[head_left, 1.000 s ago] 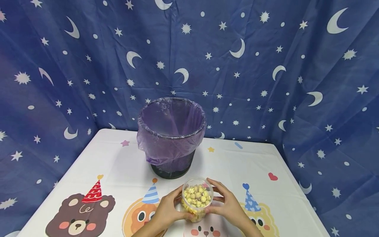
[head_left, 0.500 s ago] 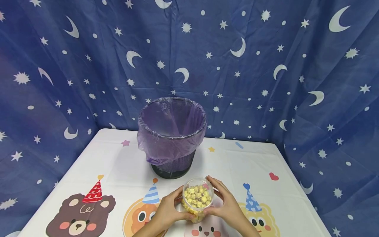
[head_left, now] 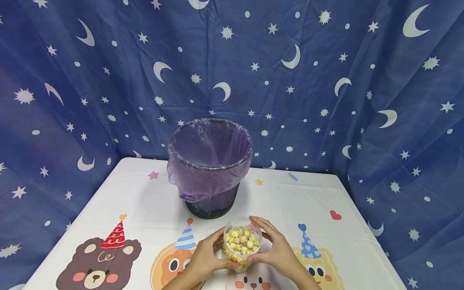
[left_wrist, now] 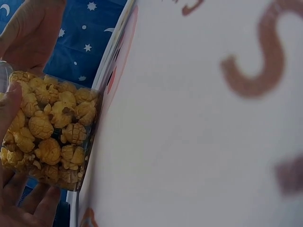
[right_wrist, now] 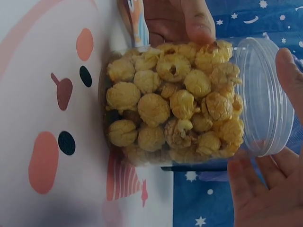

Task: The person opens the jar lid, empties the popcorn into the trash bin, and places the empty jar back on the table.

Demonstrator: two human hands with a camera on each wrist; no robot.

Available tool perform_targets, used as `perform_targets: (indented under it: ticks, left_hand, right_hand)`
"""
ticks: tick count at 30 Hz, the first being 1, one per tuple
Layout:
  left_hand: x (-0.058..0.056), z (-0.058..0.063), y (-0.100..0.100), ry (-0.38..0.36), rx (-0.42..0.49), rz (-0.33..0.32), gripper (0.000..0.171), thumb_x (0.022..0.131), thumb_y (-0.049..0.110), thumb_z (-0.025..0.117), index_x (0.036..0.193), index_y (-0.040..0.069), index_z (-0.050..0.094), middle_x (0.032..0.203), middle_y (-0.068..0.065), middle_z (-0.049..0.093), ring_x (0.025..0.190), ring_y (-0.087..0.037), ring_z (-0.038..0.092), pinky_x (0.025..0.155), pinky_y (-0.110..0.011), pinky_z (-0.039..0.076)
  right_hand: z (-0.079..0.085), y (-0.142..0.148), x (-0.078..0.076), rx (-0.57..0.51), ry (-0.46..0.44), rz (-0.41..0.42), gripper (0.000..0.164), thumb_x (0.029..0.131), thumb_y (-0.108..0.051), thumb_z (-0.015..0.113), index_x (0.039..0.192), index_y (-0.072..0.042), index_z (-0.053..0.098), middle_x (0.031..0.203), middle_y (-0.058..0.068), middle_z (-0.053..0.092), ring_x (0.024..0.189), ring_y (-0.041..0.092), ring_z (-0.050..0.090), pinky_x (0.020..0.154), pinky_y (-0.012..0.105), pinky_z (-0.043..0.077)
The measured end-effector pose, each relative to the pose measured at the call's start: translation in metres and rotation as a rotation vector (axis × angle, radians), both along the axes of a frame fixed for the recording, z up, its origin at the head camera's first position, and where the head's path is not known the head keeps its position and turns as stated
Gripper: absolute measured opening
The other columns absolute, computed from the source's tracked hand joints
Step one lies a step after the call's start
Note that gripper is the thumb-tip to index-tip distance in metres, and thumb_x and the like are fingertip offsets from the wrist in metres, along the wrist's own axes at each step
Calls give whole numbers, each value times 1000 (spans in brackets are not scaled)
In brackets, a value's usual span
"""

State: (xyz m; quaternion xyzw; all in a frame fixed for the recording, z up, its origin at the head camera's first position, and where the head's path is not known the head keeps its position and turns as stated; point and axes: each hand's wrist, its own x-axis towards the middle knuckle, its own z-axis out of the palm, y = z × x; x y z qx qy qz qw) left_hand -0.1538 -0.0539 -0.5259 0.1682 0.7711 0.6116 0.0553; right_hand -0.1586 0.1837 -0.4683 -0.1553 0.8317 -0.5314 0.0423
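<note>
A clear plastic jar full of yellow popcorn stands upright near the front of the table. From its left side my left hand holds it, thumb on the front and fingers round the back. My right hand grips the other side, with fingers curving behind the jar near its rim and the thumb in front. Popcorn shows through the jar wall in the right wrist view, below a ridged, transparent top section. Whether a clear lid covers the top, I cannot tell. The far-side fingers are partly hidden.
Behind the jar, slightly left, stands a black mesh wastebasket lined with a purple plastic bag. A white tablecloth with cartoon animals covers the table. A blue curtain with moons and stars hangs behind and at both sides.
The fingers of my right hand have shifted slightly around the jar near its rim. The jar and my left hand stay nearly in place.
</note>
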Motion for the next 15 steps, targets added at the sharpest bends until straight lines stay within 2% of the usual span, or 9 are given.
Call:
perform_targets:
  ticks: [8,12,15]
  left_hand:
    - [-1,0,0,2,8,-10,102,64,31,92,148,5,41,141,-14,55,125,-29,57,103,-30,51]
    - [-1,-2,0,8,6,-11,102,64,31,92,148,4,41,141,-16,54,125,-30,58,103,-30,51]
    - [-1,-2,0,9,9,-6,103,63,33,92,148,4,41,141,-16,54,125,-30,58,103,-30,51]
  right_hand:
    - [0,8,-7,11,18,77,95,63,-29,93,145,-32,47,151,-8,44,138,13,40,112,34,44]
    - [1,7,-5,-12,-11,78,94,65,-26,92,146,-35,45,152,-7,42,138,10,39,112,32,43]
    - [-1,5,0,-51,14,52,95,66,-22,91,147,-33,43,153,-3,41,139,8,38,112,29,43]
